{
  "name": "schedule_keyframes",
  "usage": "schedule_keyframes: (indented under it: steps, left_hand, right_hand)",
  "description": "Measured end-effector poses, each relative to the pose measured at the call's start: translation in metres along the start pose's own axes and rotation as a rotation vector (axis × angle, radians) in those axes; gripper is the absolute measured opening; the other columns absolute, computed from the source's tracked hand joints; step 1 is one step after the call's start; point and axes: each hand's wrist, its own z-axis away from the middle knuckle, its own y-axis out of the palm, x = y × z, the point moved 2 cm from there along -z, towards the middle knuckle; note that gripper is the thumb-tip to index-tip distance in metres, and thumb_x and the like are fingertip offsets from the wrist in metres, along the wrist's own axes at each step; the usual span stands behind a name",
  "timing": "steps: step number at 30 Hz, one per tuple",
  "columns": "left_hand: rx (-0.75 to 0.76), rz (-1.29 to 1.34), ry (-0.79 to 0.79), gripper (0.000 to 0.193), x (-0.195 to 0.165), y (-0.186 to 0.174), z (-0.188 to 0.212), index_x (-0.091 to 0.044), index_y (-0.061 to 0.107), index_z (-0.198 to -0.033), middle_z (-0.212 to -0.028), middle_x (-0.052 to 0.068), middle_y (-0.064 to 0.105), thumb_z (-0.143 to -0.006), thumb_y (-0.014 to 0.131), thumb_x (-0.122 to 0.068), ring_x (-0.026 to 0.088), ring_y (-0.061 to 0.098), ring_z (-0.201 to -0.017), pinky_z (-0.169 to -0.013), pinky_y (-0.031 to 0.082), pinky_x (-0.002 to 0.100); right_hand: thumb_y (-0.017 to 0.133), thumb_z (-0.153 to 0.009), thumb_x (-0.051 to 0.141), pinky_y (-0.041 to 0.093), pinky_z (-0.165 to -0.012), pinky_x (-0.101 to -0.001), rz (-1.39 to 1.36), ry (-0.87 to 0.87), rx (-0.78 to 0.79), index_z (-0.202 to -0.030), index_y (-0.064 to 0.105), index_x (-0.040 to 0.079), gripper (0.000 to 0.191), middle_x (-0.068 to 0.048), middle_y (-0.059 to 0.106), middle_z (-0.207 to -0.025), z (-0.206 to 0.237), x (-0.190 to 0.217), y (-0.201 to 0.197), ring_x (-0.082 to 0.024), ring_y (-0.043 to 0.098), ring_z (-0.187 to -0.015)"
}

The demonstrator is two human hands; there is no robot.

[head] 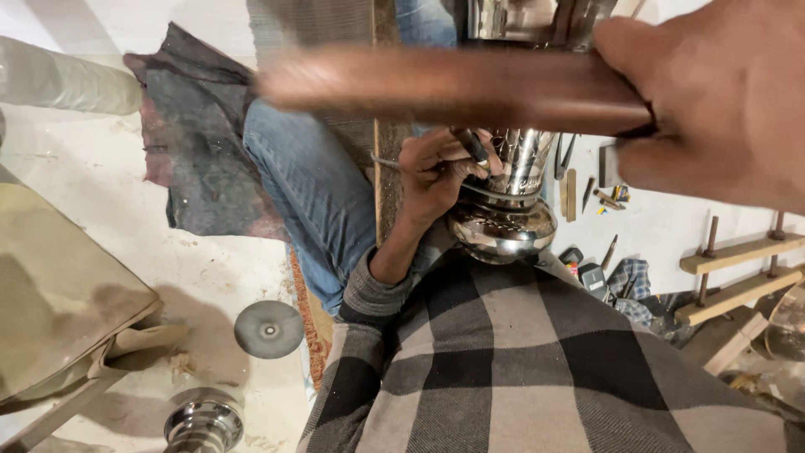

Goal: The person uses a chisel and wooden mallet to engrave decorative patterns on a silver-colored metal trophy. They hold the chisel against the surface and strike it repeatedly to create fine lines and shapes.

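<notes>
A brown rod (pixel 453 88), blurred, is gripped in the closed right hand (pixel 713 101) nearest the camera. Lower, a thin dark tool (pixel 471 147) is pinched by the left hand (pixel 436 172) against a polished metal vase (pixel 503 222) held at the lap. The vase is judged hard, slippery and dentable; it is best steadied at the neck.

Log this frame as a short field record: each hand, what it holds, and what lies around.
left hand: holds a dark punch tool against the shiny metal vase
right hand: grips a brown wooden handle, motion-blurred
floor left: grey disc, dark cloth
floor right: small tools, wooden frame
</notes>
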Motion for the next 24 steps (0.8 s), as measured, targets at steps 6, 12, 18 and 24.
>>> schedule_keyframes:
  steps: [6,12,18,24]
  left_hand:
    - [0.033,0.110,-0.047,0.018,-0.006,0.001,0.000,0.003,0.068,-0.119,-0.093,0.012,0.076,-0.102,0.065,-0.001,0.021,0.078,-0.084,-0.071,0.065,0.029]
    - [0.031,0.079,-0.040,0.016,-0.002,0.000,0.001,0.002,0.067,-0.118,-0.097,0.013,0.076,-0.103,0.066,-0.001,0.022,0.078,-0.087,-0.071,0.066,0.028]
    - [0.026,-0.005,-0.011,0.013,0.007,-0.003,0.008,0.002,0.071,-0.114,-0.097,0.011,0.077,-0.101,0.068,0.000,0.018,0.076,-0.080,-0.068,0.063,0.026]
    - [0.000,0.035,-0.031,0.010,0.006,-0.002,0.006,0.001,0.070,-0.110,-0.096,0.010,0.075,-0.101,0.065,0.004,0.016,0.076,-0.082,-0.071,0.065,0.027]
  right_hand:
    - [0.083,-0.068,0.027,0.056,-0.063,-0.0406,-0.051,-0.054,-0.120,-0.109,0.064,0.008,0.049,-0.012,0.068,-0.067,-0.001,0.003,-0.002,-0.027,0.071,-0.064]
    - [0.082,-0.070,0.025,0.057,-0.064,-0.0390,-0.053,-0.024,-0.068,-0.112,0.063,0.007,0.049,-0.013,0.068,-0.071,0.001,0.003,-0.001,-0.026,0.071,-0.066]
    - [0.084,-0.068,0.032,0.058,-0.065,-0.0384,0.044,-0.049,-0.096,-0.114,0.063,0.009,0.055,-0.009,0.069,-0.071,0.002,0.005,-0.001,-0.025,0.072,-0.067]
    - [0.078,-0.081,0.032,0.059,-0.064,-0.0366,0.040,0.008,0.051,-0.118,0.061,0.013,0.046,-0.007,0.068,-0.071,0.002,0.003,0.006,-0.021,0.072,-0.063]
